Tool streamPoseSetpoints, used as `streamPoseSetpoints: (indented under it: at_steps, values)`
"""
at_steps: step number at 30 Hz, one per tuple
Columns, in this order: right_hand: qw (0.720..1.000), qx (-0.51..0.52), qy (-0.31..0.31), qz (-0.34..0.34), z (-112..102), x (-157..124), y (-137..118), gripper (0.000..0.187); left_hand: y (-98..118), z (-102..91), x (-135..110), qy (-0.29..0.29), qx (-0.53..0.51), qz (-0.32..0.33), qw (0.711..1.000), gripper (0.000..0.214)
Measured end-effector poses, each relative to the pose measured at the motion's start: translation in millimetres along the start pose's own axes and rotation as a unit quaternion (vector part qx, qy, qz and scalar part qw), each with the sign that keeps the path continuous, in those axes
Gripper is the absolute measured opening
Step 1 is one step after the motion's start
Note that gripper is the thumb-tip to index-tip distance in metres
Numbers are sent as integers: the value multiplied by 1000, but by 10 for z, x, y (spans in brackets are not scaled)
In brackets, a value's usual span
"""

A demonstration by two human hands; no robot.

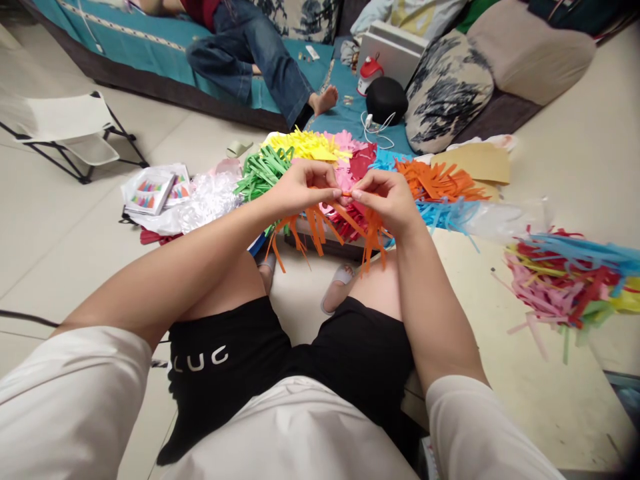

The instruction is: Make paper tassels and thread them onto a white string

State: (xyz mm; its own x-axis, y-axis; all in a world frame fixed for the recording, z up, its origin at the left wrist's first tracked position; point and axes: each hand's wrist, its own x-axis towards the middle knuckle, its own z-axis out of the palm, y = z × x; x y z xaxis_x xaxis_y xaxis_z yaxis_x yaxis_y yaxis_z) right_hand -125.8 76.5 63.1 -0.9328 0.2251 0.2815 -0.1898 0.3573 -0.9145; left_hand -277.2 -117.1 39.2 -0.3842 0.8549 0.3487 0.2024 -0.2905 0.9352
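**Orange paper fringe pinched in front of a seated person**

Nearest were a white shirt and black shorts, with the knees apart and both arms stretched forward. The left hand and right hand nearly met beyond the knees. Each held a thumb and fingers closed on the fringe's thin, apparently twisted middle, its strips hanging below both hands. Gripping it there probably kept the strips free and untangled.

To the right, a pale board carried a loose heap of mixed paper strips.

Just past the hands lay more fringe: green, yellow and another orange bundle, with a shiny white bunch at left. They seemed grouped mostly by colour, perhaps for easy picking. Printed sheets lay beside the white bunch.

Farther off, a folding stool stood at left. On the teal-covered sofa sat someone in jeans, near a red-and-white cup and a patterned cushion.
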Motion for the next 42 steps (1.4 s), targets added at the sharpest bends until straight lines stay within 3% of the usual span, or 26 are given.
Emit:
streamPoseSetpoints:
  at_steps: [4, 9, 15, 21, 32, 42]
  values:
    - [999, -29, 17, -23, -4, 40, 72, 74, -10, 37, -10, -5, -25, -6, 1000, 53]
    - [999, -43, 18, -25, -16, 59, 124, 71, -20, 56, 1, 19, -2, -36, 999, 49]
    - [995, -103, -3, -7, -12, 43, 135, 44, -52, -9, 25, -29, 66, -86, 994, 30]
    - [985, -173, -16, 2, 12, 19, 88, 19, -75, -21, 46, -38, 80, -126, 988, 26]
    - [982, -183, -39, 16, 17, -3, 78, 32, -39, 6, 37, -53, -12, -187, 981, 19]
    - [976, -212, -46, 16, -1, -12, 25, 18, -23, -23, 53, -63, 73, -159, 982, 34]
